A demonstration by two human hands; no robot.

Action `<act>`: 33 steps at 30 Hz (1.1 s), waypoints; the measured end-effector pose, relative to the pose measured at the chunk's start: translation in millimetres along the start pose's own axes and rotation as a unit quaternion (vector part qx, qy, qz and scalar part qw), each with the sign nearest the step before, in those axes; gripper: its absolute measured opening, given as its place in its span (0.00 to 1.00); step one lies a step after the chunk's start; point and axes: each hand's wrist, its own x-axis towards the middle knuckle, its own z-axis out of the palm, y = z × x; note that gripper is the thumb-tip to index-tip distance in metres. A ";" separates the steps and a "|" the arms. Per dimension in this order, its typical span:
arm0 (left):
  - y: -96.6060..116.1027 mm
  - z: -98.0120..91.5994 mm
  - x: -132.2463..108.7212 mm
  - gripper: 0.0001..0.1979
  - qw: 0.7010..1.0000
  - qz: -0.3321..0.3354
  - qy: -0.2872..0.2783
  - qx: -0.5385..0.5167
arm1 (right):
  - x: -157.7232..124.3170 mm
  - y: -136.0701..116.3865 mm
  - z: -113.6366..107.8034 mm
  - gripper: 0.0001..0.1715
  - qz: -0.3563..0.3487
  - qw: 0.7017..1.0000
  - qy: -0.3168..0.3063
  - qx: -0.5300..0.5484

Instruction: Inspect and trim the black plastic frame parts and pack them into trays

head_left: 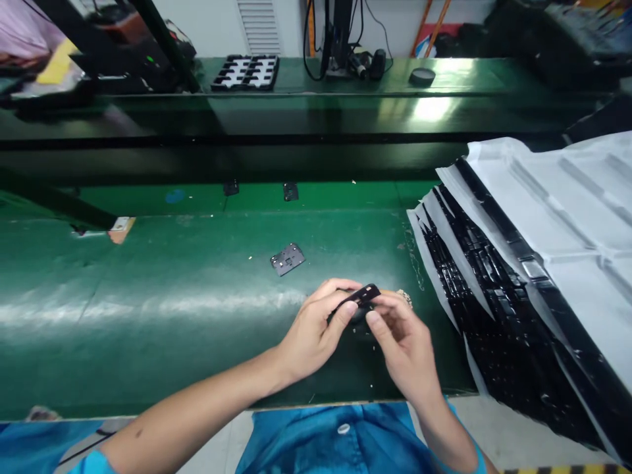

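Note:
Both of my hands meet over the near part of the green conveyor belt [148,289]. My left hand [316,329] and my right hand [402,345] pinch the same small flat black plastic part [363,294] between thumbs and fingertips, holding it edge-on just above the belt. A second small dark grey plate [287,258] lies flat on the belt a short way beyond my left hand, untouched.
To the right, stacked black trays [484,289] of small parts lean under white sheets [567,210]. A black tray [247,72], cables and a round black object [422,77] sit on the far green shelf. Two small dark pieces [290,191] lie at the belt's back edge.

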 end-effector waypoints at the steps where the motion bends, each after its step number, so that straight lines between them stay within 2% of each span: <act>1: 2.8 -4.2 -0.2 0.15 1.000 -0.012 -0.017 0.013 | 2.8 -3.6 -5.3 0.15 -0.006 1.000 0.011 -0.014; 3: 7.2 -10.5 -2.1 0.16 0.997 -0.036 -0.067 0.030 | 7.7 -10.7 -13.0 0.18 -0.008 1.000 0.005 -0.023; 6: 9.9 -13.0 -6.1 0.17 0.991 -0.057 -0.108 0.050 | 11.8 -18.4 -12.6 0.12 -0.020 0.999 -0.035 -0.019; 9: 9.7 -10.6 -9.2 0.16 0.990 -0.059 -0.106 0.074 | 11.8 -20.5 -5.1 0.09 -0.032 0.999 -0.025 -0.004; 15: 9.0 -5.7 -12.5 0.15 0.985 -0.076 -0.116 0.100 | 9.1 -16.1 -0.1 0.09 -0.057 0.998 0.008 0.015; 23: 9.3 -4.2 -15.0 0.16 0.982 -0.090 -0.131 0.097 | 9.7 -13.2 2.8 0.10 -0.067 0.997 0.042 -0.010; 29: 6.6 -4.6 -11.1 0.17 0.981 -0.091 -0.142 0.092 | 7.4 -11.7 0.1 0.11 -0.055 0.997 0.036 -0.029; 33: 3.5 -5.9 -7.5 0.16 0.981 -0.090 -0.147 0.093 | 6.7 -7.7 -6.4 0.12 -0.031 0.999 -0.002 -0.018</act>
